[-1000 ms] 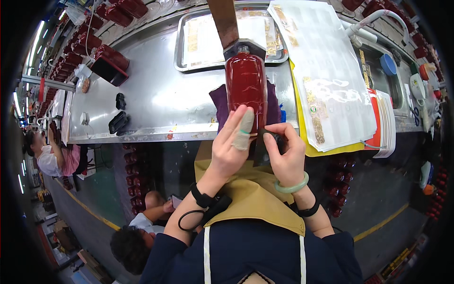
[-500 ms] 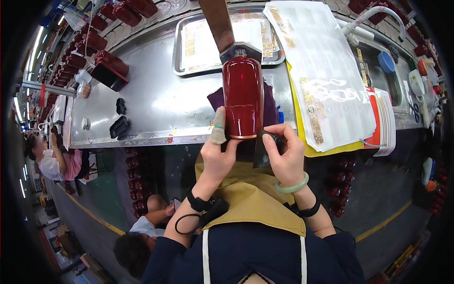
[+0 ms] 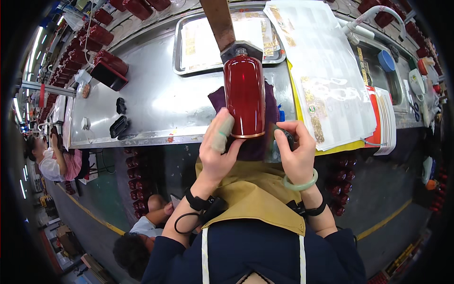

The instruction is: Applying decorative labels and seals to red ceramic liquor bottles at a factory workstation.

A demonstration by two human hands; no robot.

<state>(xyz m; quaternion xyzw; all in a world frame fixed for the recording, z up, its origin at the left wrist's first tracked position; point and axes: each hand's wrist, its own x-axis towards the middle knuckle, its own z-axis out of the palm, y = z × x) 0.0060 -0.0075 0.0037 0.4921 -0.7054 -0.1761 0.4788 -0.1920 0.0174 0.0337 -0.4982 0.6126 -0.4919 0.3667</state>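
A glossy dark-red bottle (image 3: 244, 97) lies with its neck in a dark holder (image 3: 240, 48) and its base toward me. My left hand (image 3: 218, 146) steadies the base end, fingers along the left side and thumb under the bottom edge. Pale covers sit on some of its fingers. To the right of the base, my right hand (image 3: 297, 149) pinches a dark, flat, scraper-like blade (image 3: 273, 146), held apart from the bottle. Under the bottle is a purple cloth (image 3: 270, 102).
Behind the bottle, a metal tray (image 3: 178, 66) holds sheets with gold decals. White decal sheets (image 3: 331, 85) on a yellow backing lie right. A sink (image 3: 397, 90) with a tap is farther right. Small black cases (image 3: 119, 126) lie left. Another person (image 3: 135, 251) is low left.
My right hand and the scraper-like blade have moved right, away from the bottle base. The fingers of my left hand have shifted slightly along the bottle's side.
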